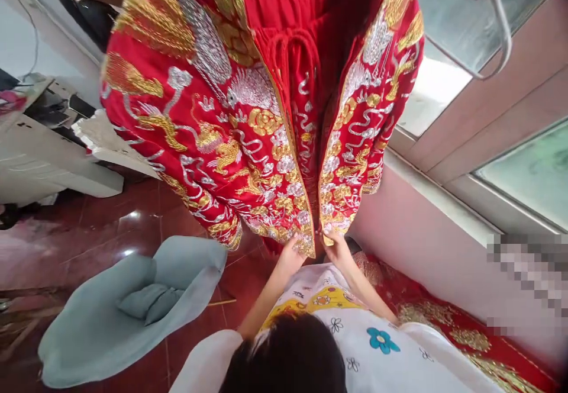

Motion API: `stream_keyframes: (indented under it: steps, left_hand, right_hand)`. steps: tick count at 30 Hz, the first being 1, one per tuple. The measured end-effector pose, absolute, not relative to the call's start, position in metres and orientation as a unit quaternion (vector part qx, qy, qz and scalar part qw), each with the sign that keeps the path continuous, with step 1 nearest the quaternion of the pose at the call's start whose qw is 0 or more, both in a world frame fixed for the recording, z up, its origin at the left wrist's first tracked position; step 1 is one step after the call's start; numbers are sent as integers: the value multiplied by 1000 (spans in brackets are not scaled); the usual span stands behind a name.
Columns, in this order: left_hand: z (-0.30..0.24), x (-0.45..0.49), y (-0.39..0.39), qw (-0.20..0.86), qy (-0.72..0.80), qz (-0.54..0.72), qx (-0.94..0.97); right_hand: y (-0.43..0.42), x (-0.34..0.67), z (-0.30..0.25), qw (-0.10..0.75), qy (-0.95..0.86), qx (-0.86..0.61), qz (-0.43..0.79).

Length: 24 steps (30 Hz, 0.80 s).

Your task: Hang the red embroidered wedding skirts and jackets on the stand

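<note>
A red jacket (261, 162) embroidered in gold and silver hangs in front of me, its front parted. My left hand (291, 255) grips the lower corner of the left front panel, thumb on top. My right hand (338, 248) pinches the lower corner of the right front panel, close to the opening. Inside the jacket hangs a red skirt (284, 2) with a gathered waist and a tied drawstring (293, 41). The fingers behind the cloth are hidden, and so is whatever the jacket hangs from.
A pale blue-grey armchair (190, 298) with a cushion (151, 304) stands on the red tiled floor at left. White furniture (53, 162) is behind it. A window frame (444, 138) and a bent metal hook (503, 32) are at right. Red embroidered cloth (444, 328) lies along the wall.
</note>
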<state>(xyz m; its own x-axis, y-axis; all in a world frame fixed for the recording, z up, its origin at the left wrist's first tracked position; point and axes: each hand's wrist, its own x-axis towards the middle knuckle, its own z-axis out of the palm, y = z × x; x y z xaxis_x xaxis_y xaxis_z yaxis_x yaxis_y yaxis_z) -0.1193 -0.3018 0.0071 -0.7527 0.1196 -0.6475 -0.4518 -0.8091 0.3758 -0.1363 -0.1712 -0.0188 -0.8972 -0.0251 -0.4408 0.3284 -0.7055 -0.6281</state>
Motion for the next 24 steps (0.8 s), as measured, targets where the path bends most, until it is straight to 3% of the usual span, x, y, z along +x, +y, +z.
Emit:
stream_keyframes:
  steps: [11,19,24]
  left_hand:
    - [45,-121,-286,132,317,887,-310]
    - [86,-115,-263,109,364,895,-233]
    - [115,-115,-262,18,472,838,-274]
  right_hand:
    - [-177,-117,68,133,379,185,-897]
    - [-182,-118,106,39,388,181,-903]
    - [-186,-113,129,-33,415,130,-900]
